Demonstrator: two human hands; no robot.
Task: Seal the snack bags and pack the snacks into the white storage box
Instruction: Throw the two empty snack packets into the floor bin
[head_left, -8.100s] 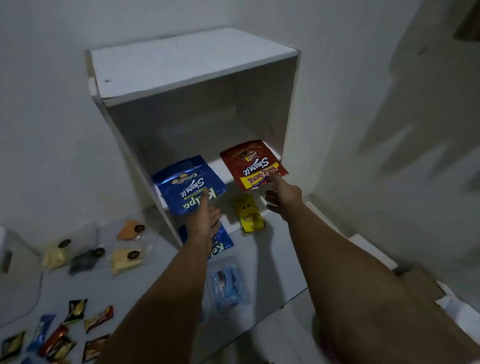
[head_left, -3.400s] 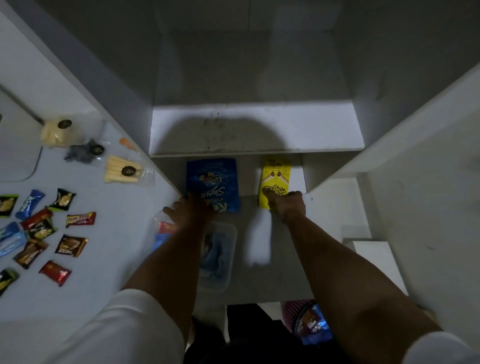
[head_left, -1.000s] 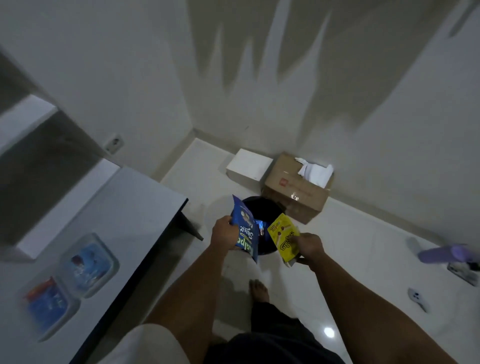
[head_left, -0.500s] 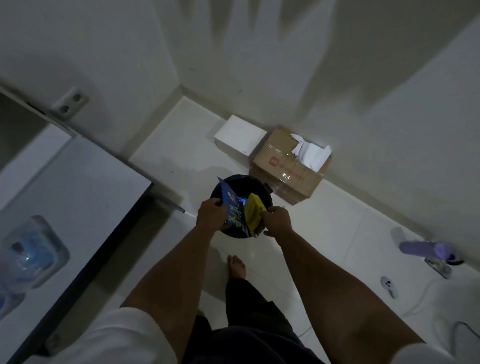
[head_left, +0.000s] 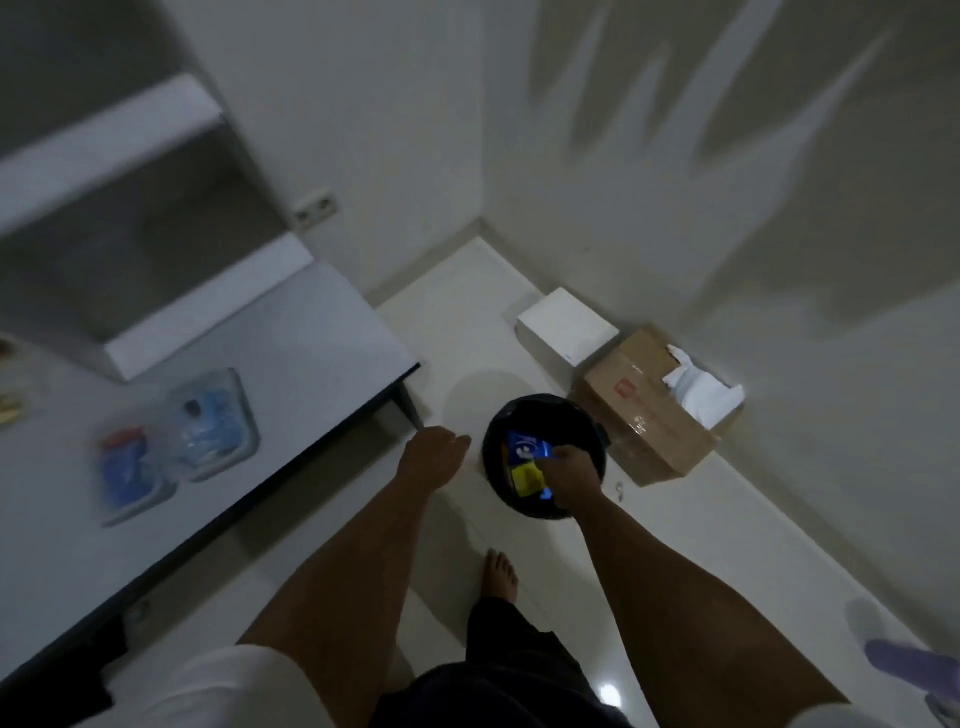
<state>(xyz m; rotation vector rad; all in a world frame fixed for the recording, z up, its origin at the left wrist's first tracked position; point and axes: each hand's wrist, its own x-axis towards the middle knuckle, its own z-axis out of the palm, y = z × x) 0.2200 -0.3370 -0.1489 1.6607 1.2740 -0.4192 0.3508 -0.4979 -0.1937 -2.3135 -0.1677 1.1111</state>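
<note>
Snack packets clutched in right hand over bin; left hand empty, relaxed.

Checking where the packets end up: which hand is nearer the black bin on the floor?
Right. The right hand is over the black bin, holding a blue packet and a yellow packet at its mouth. The left hand hangs beside the bin's left, apart.

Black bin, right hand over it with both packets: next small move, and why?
Probably let go. The right hand holds the blue packet and the yellow packet inside the mouth of the black bin, so opening the fingers should drop them in. The left hand is empty, off to the bin's side. Whether the packets already rest on anything inside is too dark to tell.
</note>
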